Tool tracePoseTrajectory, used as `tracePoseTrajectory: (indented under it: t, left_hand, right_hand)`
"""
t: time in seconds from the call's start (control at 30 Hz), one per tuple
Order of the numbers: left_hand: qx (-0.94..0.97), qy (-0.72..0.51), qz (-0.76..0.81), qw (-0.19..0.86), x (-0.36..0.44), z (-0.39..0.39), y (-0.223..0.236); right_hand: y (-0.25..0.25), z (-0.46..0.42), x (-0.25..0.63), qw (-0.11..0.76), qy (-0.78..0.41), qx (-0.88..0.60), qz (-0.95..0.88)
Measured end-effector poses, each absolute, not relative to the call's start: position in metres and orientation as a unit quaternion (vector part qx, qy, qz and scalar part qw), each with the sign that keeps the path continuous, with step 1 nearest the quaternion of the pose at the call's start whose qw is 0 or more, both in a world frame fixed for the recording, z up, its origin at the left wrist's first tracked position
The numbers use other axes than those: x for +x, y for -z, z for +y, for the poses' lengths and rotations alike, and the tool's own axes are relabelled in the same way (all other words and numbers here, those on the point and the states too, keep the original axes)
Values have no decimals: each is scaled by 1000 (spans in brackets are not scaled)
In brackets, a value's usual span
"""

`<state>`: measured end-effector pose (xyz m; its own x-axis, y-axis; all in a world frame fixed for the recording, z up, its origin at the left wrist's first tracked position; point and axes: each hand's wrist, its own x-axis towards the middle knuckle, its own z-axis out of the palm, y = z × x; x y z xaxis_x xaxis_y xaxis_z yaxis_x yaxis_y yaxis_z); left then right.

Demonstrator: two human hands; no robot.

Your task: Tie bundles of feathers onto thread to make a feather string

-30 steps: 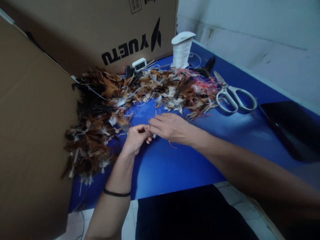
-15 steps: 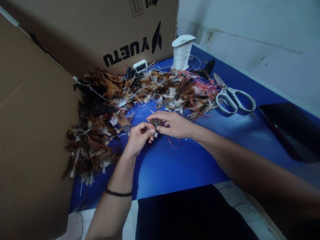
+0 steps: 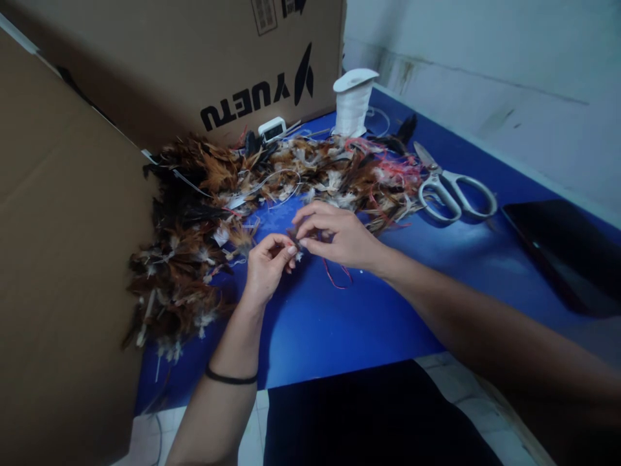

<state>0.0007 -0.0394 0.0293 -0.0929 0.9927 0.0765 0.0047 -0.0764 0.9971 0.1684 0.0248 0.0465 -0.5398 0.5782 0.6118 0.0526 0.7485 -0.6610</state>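
Note:
A small brown feather [image 3: 295, 241] with a white fluffy base is between my two hands, over the blue table. My left hand [image 3: 270, 264] pinches it near its base, where a bit of red thread shows at the fingertips. From the other side my right hand [image 3: 342, 238] has its thumb and curled fingers at the feather, partly covering it. A loop of red string [image 3: 334, 275] lies on the table just below my right hand. The large heap of brown, black and white feathers [image 3: 272, 162] curves behind and left of my hands.
Silver-handled scissors [image 3: 456, 194] lie at the right of the heap, with a dark phone-like slab [image 3: 567, 249] beyond. A white spool [image 3: 352, 107] and a small white digital device [image 3: 272, 129] stand at the back. Cardboard walls [image 3: 160, 71] border the left and rear of the blue table [image 3: 334, 336].
My right hand has drawn back slightly to the right, its fingers curling in closer around the feather. My left hand has shifted slightly left, still pinching.

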Motion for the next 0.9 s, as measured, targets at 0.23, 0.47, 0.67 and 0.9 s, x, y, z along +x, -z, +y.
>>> tracePoseTrajectory:
  t: [0.23, 0.47, 0.67, 0.9]
  left_hand:
    - [503, -545, 500, 447, 2, -39, -29]
    - [505, -555, 503, 429, 3, -40, -30]
    - [533, -535, 511, 410, 6, -42, -30]
    - [566, -510, 504, 407, 4, -42, -28]
  right_hand:
    - [-46, 22, 168, 424, -288, -160, -844]
    - [-43, 24, 167, 411, -291, -205, -839]
    - [-46, 21, 165, 351, -461, -295, -760]
    - [-51, 20, 162, 320, -576, -291, -694]
